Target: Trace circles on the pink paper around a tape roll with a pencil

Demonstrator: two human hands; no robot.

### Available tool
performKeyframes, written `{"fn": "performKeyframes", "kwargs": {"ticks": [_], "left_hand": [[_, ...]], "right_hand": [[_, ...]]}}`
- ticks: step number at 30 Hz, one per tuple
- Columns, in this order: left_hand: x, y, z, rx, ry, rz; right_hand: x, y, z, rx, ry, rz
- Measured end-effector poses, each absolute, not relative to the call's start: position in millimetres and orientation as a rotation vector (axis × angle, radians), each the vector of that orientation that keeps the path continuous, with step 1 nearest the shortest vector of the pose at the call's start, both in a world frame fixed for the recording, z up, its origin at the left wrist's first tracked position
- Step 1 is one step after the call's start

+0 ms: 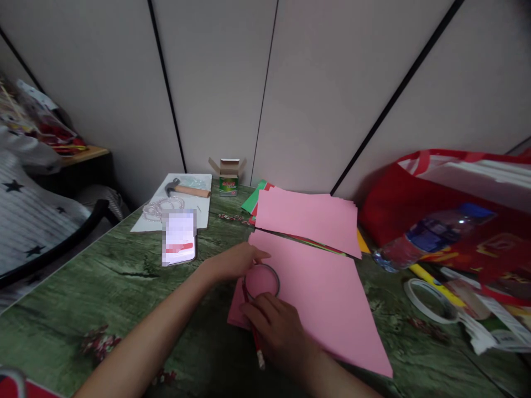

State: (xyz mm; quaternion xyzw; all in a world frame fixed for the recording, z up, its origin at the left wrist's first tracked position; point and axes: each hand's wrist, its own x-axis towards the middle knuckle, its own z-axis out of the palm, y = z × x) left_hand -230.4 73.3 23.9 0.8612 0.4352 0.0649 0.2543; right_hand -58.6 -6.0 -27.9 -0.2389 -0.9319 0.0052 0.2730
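Note:
Pink paper sheets (327,293) lie in a stack on the table in front of me. A thin grey ring (278,283) rests flat on the near-left part of the top sheet, and pink paper shows through its middle. My left hand (236,262) grips the ring's upper left edge, its index finger reaching over the paper. In my right hand (279,323) is a red pencil (256,337), its eraser end pointing toward me. The pencil runs up along the ring's left side; its tip is hard to make out.
Behind lies more pink paper (307,218) over coloured sheets. To the left are a phone (180,237), a hammer (193,191), beads (160,209) and a small open box (228,185). At right are a bottle (431,235), a tape roll (410,298) and a red bag (385,193).

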Motion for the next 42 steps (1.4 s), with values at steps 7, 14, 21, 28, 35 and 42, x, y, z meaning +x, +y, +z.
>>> {"fn": "performKeyframes", "kwargs": {"ticks": [7,14,21,28,35,42], "left_hand": [[-228.9,73.5,23.4,2.381,1.216,0.136],[-227.8,73.3,25.6,2.41,1.188,0.132],[-229.1,74.4,22.1,2.393,1.162,0.206],[-240.5,82.7,2.2,2.383,1.175,0.37],[-241.8,89.2,4.6,2.307,1.427,0.634],[-235.1,93.9,-0.6,2.218,1.428,0.757]], "right_hand": [[-73.7,-9.6,-14.3,-0.668,-2.591,-0.143],[-84.4,-10.8,-8.5,-0.718,-2.636,-0.198],[-75.3,-22.1,-2.5,-0.636,-2.505,-0.127],[-51.9,-8.0,-28.4,-0.748,-2.364,-0.257],[-44.8,1.0,-47.3,-0.777,-2.428,-0.25],[11.8,17.4,-37.0,-0.921,-2.263,-0.054]]}}
